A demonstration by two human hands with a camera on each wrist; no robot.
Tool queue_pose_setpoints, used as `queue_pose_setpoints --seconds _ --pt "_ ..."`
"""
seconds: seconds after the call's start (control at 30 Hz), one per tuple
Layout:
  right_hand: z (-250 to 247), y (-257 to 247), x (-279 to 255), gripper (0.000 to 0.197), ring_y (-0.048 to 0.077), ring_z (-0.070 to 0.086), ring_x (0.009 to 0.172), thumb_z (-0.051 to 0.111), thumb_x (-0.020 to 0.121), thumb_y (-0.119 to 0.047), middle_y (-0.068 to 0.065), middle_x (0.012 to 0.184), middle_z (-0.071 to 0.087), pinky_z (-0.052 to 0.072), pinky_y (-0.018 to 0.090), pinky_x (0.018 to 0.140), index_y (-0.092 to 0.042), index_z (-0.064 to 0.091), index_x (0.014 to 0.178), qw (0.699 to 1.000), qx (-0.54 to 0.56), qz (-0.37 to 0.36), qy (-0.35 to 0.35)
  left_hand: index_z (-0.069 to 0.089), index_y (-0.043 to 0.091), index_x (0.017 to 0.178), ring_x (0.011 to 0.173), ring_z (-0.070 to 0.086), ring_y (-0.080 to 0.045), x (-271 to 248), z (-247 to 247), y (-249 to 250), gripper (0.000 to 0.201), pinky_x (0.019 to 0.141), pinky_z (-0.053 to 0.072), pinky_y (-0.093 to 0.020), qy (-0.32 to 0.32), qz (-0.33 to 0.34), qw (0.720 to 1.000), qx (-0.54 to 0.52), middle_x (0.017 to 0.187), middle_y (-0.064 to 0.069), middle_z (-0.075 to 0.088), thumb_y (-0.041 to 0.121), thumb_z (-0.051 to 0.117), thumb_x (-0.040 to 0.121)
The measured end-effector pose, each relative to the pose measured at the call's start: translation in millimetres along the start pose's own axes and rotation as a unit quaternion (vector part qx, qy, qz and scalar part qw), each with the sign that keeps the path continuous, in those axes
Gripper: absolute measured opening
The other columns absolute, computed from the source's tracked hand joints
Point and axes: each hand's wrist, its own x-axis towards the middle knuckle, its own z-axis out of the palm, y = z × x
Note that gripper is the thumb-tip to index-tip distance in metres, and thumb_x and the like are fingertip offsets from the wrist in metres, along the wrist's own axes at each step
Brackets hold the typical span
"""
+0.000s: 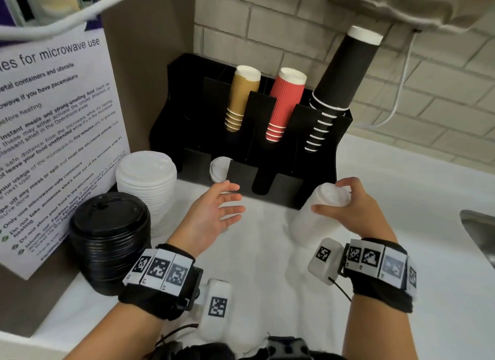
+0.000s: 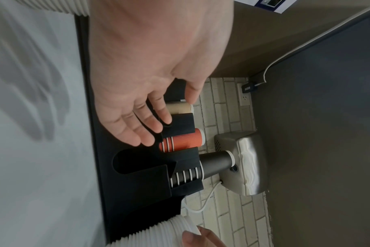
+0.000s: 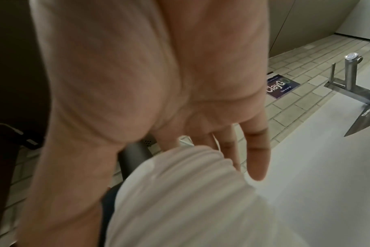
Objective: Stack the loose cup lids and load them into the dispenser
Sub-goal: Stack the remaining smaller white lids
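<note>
My right hand (image 1: 340, 199) grips the top of a tilted stack of white lids (image 1: 318, 215) standing on the white counter in front of the black dispenser (image 1: 267, 182). In the right wrist view the thumb and fingers wrap round the white lid stack (image 3: 190, 192). My left hand (image 1: 225, 204) hovers with fingers spread and holds nothing, just before the dispenser's front slots; in the left wrist view that left hand (image 2: 146, 127) is empty. A few white lids (image 1: 218, 169) sit in the dispenser's left front slot. The middle slot (image 2: 127, 160) looks empty.
A tall white lid stack (image 1: 147, 182) and a black lid stack (image 1: 109, 239) stand at the left beside a microwave notice (image 1: 53, 118). Tan, red and black cup stacks (image 1: 284, 102) fill the dispenser's upper slots. A sink edge (image 1: 479, 233) lies far right.
</note>
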Motion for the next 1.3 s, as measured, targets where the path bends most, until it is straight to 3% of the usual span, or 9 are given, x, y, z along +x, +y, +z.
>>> queue_pose_setpoints --seconds 0.23,0.37,0.53,0.67,0.77,0.87,0.93,1.03,1.3 --pt "-2.4 0.8 1.1 0.063 0.024 0.053 0.09 0.084 0.07 -0.031 0.004 0.104 0.051 0.038 0.023 0.056 -0.024 0.042 0.116 0.999 0.024 -0.021 0.036 0.068 0.016 0.103 0.082 0.07 -0.019 -1.4 4.4 -1.2 0.023 0.078 0.054 -0.031 -0.007 0.005 1.0 0.005 0.091 -0.001 0.068 0.033 0.055 0.095" --pt "-7.6 -19.4 -6.6 0.063 0.011 0.053 0.086 0.084 0.067 -0.036 -0.01 0.095 0.05 0.038 0.021 0.058 -0.031 0.041 0.113 0.993 0.066 -0.082 0.044 0.067 0.018 0.109 0.089 0.071 -0.019 -5.4 13.7 -1.3 0.024 0.08 0.054 -0.032 -0.027 0.008 0.999 0.024 0.103 -0.003 0.067 0.034 0.054 0.096" --pt "22.6 -64.1 -24.6 0.068 0.004 0.057 0.104 0.084 0.069 -0.034 -0.015 0.11 0.058 0.048 0.021 0.087 -0.043 0.044 0.123 0.96 0.157 -0.197 -0.121 0.053 0.041 0.13 0.109 0.068 -0.024 -11.9 27.0 -0.8 0.061 0.089 0.056 -0.043 -0.106 0.033 0.994 -0.01 0.126 -0.001 0.064 0.065 0.052 0.074" --pt "50.4 -78.7 -33.5 0.065 -0.002 0.055 0.112 0.082 0.073 -0.035 -0.024 0.114 0.059 0.048 0.025 0.097 -0.05 0.047 0.126 0.935 0.149 -0.239 -0.216 0.05 0.038 0.135 0.111 0.067 -0.023 -11.8 29.3 1.8 0.065 0.083 0.058 -0.047 -0.132 0.06 0.988 -0.059 0.121 -0.001 0.069 0.065 0.049 0.076" --pt "55.6 -79.6 -32.0 0.061 -0.003 0.054 0.112 0.081 0.073 -0.037 -0.025 0.118 0.057 0.052 0.028 0.095 -0.05 0.052 0.125 0.925 0.152 -0.241 -0.251 0.063 0.035 0.121 0.105 0.07 -0.021 -11.0 26.5 4.1 0.05 0.075 0.059 -0.042 -0.114 0.059 0.99 -0.058 0.111 -0.002 0.073 0.06 0.047 0.081" --pt "54.1 -77.9 -28.7 0.063 0.002 0.055 0.109 0.083 0.071 -0.039 -0.021 0.117 0.057 0.051 0.026 0.092 -0.051 0.052 0.125 0.927 0.121 -0.252 -0.249 0.071 0.038 0.109 0.107 0.069 -0.019 -11.0 22.2 4.3 0.043 0.077 0.059 -0.041 -0.12 0.041 0.992 -0.029 0.115 0.0 0.072 0.062 0.045 0.083" --pt "53.0 -78.0 -28.1 0.062 -0.004 0.056 0.103 0.083 0.07 -0.038 -0.027 0.111 0.058 0.049 0.015 0.084 -0.055 0.052 0.122 0.927 0.113 -0.257 -0.248 0.07 0.033 0.112 0.112 0.067 -0.021 -10.8 20.7 3.7 0.051 0.083 0.058 -0.042 -0.118 0.028 0.993 -0.014 0.119 -0.002 0.071 0.065 0.044 0.083" --pt "56.6 -78.4 -27.8 0.061 -0.006 0.058 0.098 0.085 0.068 -0.034 -0.024 0.106 0.06 0.048 0.014 0.081 -0.054 0.054 0.117 0.929 0.114 -0.253 -0.243 0.062 0.022 0.123 0.112 0.067 -0.023 -10.3 20.1 4.1 0.064 0.088 0.057 -0.046 -0.099 0.022 0.995 -0.014 0.119 -0.007 0.071 0.067 0.043 0.082" --pt "68.6 -83.0 -31.4 0.063 -0.011 0.054 0.103 0.088 0.065 -0.024 -0.022 0.111 0.059 0.049 0.011 0.085 -0.036 0.056 0.118 0.926 0.124 -0.278 -0.222 0.062 0.02 0.121 0.102 0.071 -0.019 -8.8 16.1 5.0 0.068 0.069 0.059 -0.033 -0.08 0.021 0.996 -0.021 0.11 -0.006 0.074 0.068 0.043 0.078"
